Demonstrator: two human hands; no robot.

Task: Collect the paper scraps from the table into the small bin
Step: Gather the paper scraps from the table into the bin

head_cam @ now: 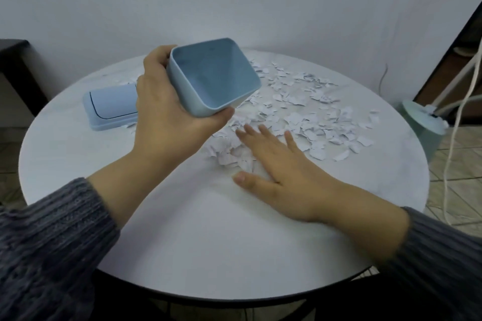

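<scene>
My left hand (167,109) grips a small light-blue bin (214,75) by its outer wall and holds it tilted above the round white table (182,242), its open mouth facing me; the inside looks bare. White paper scraps (300,112) lie scattered over the far right half of the table. My right hand (281,172) lies flat on the table, fingers spread, its fingertips on the near edge of the scrap pile. The bin hangs just above and left of those fingers.
The bin's light-blue lid (109,107) lies on the table at the left, behind my left wrist. A pale green stand (422,122) with white cords (453,138) is beside the table's right edge. A dark piece of furniture (13,68) stands at far left.
</scene>
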